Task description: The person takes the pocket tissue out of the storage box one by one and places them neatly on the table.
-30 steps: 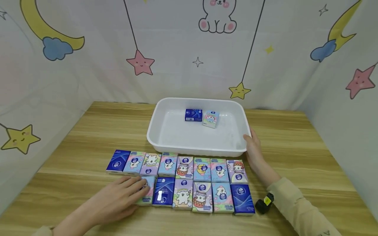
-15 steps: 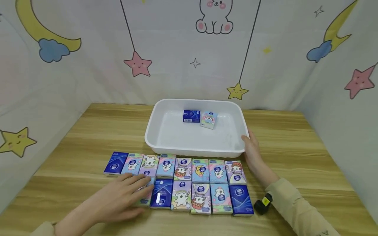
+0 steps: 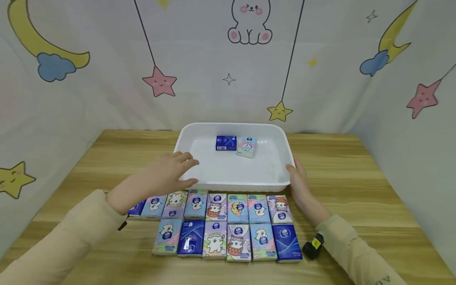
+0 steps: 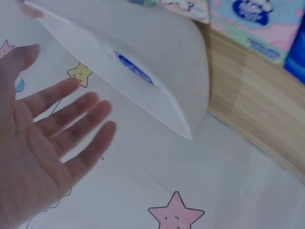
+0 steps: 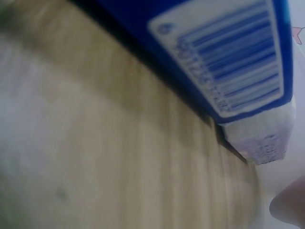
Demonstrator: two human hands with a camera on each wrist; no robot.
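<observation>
My left hand [image 3: 162, 174] hovers over the near left corner of the white plastic tray [image 3: 231, 186], above the packs. The left wrist view shows that hand [image 4: 52, 129] with spread fingers and a bare palm. At the tray's right rim my right hand [image 3: 301, 184] holds on, thumb over the edge and fingers outside. Inside the tray lie a blue tissue pack [image 3: 226, 143] and a cartoon-print tissue pack [image 3: 247, 147]. Two rows of tissue packs lie before it, among them a pastel pack [image 3: 167, 237] at the near row's left end. My left forearm partly covers the far row's left end.
A small black object with a yellow label [image 3: 313, 246] is at my right sleeve, beside a dark blue pack [image 3: 286, 242]. Wood-grain table [image 3: 342, 178] extends on both sides of the tray. A printed white curtain [image 3: 199, 99] stands behind it.
My left hand has lifted off the near row's left pack and moved forward to the tray, carrying nothing. My right hand keeps its hold on the rim. The head view has shifted slightly.
</observation>
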